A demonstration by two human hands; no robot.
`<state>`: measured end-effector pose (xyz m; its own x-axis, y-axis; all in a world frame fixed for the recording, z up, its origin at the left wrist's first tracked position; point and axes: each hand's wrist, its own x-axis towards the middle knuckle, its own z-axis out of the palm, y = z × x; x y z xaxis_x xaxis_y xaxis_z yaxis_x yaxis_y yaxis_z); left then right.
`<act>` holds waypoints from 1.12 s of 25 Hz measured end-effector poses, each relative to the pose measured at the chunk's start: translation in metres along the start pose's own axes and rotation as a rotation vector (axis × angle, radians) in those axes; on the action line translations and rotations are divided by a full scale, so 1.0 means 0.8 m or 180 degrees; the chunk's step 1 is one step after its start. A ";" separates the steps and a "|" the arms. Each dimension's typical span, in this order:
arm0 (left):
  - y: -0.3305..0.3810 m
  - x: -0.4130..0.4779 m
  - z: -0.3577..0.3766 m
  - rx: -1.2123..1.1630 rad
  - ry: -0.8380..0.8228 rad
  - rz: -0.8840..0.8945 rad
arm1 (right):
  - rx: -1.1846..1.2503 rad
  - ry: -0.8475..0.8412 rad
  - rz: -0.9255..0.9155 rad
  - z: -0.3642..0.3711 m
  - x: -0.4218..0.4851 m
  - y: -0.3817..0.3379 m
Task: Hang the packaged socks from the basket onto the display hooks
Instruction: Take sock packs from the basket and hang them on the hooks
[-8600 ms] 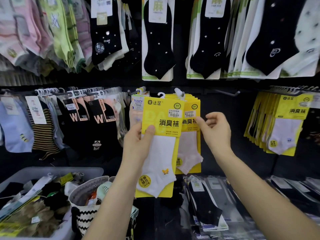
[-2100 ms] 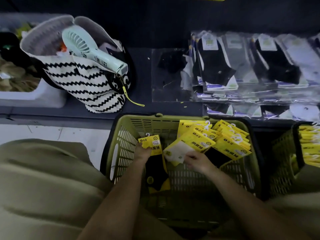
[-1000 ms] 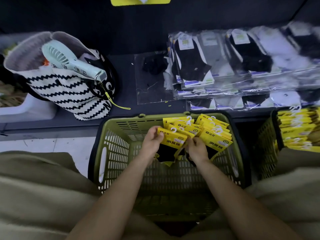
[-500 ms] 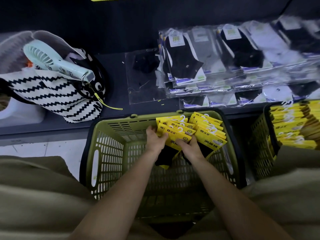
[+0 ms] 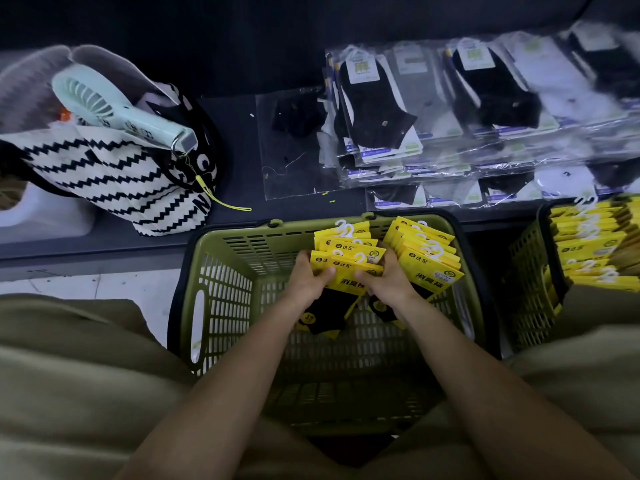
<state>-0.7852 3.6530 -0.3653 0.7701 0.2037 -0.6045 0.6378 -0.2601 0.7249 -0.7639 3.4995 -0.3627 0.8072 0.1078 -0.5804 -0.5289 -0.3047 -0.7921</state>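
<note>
sitting low in front of the person: green basket (image 5: 221, 306), slatted, holding all its packs in the far half. leaning in its far right corner: loose stack (image 5: 427, 251) of yellow-carded socks. lying just beside it: held bundle (image 5: 348, 263), several cards fanned, black socks dangling below. left hand (image 5: 306, 284) and right hand (image 5: 389, 282) are curling round the bundle's two sides, thumbs on top. handling, as judged: light; cards stiff, socks limp, glossy faces likely sliding apart, so best taken by the card. white hangers (image 5: 343, 227) are sticking up, small, snag-prone.
</note>
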 end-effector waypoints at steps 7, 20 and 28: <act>-0.017 -0.029 -0.018 -0.0480 0.0126 0.0656 | -0.0505 -0.0076 -0.0770 0.014 -0.015 -0.013; -0.022 -0.026 -0.015 -0.0426 -0.0256 0.0543 | -0.0595 -0.0694 -0.0725 0.023 -0.020 -0.004; -0.018 -0.018 -0.020 -0.0083 -0.0023 0.0543 | -0.1131 -0.0087 -0.0994 0.017 -0.005 -0.002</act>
<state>-0.8054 3.6688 -0.3621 0.8671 0.1520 -0.4743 0.4981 -0.2658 0.8254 -0.7703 3.5126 -0.3619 0.9036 0.2691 -0.3332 -0.1357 -0.5581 -0.8186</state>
